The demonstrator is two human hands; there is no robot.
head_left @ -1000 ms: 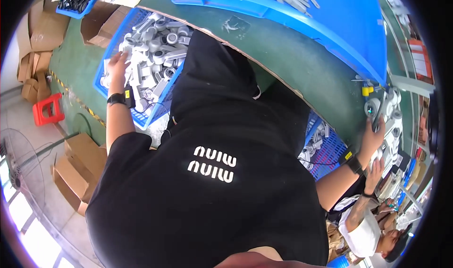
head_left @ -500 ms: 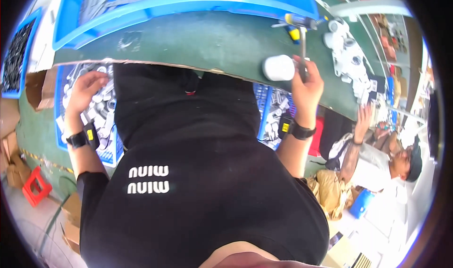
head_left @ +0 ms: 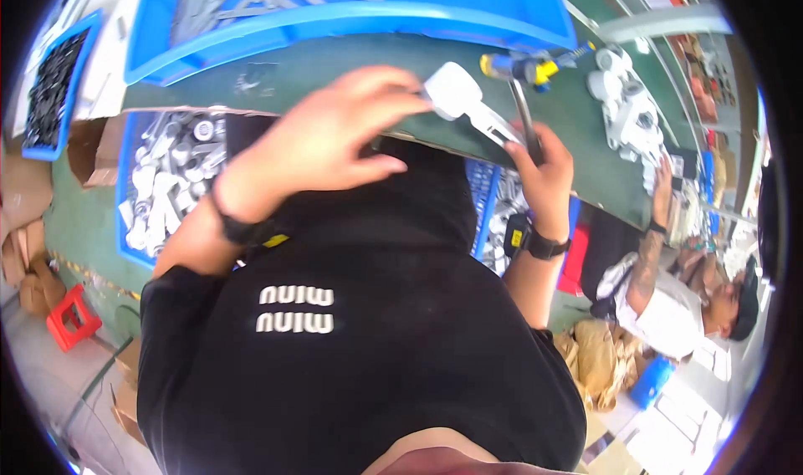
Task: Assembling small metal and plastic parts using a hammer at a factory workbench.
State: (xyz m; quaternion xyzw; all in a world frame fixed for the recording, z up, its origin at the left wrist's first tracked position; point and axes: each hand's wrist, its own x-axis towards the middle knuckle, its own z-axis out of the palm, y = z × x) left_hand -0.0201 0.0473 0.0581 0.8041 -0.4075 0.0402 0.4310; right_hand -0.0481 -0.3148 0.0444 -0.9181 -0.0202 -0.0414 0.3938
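Note:
My right hand [head_left: 548, 167] is closed round the metal shaft of a hammer [head_left: 523, 107], whose yellow-and-dark head points away from me. The same hand pinches the narrow end of a white plastic part [head_left: 456, 90] with a cup-like round head and a slotted arm, held over the bench edge. My left hand [head_left: 335, 128], a little blurred, hovers left of that round head. Its fingers are spread from the thumb with nothing between them; whether the fingertips touch the part, I cannot tell.
A blue bin [head_left: 351, 25] of flat grey strips stands across the green bench [head_left: 309, 61]. White parts fill a blue crate [head_left: 134, 182] at left. A yellow-and-blue tool [head_left: 556, 67] lies near the hammer head. White assemblies [head_left: 623, 107] and a co-worker's hand [head_left: 661, 178] are at right.
My left hand has come from above the left crate across to the white part. The white part has swung so its arm shows, and the hammer leans more to the left.

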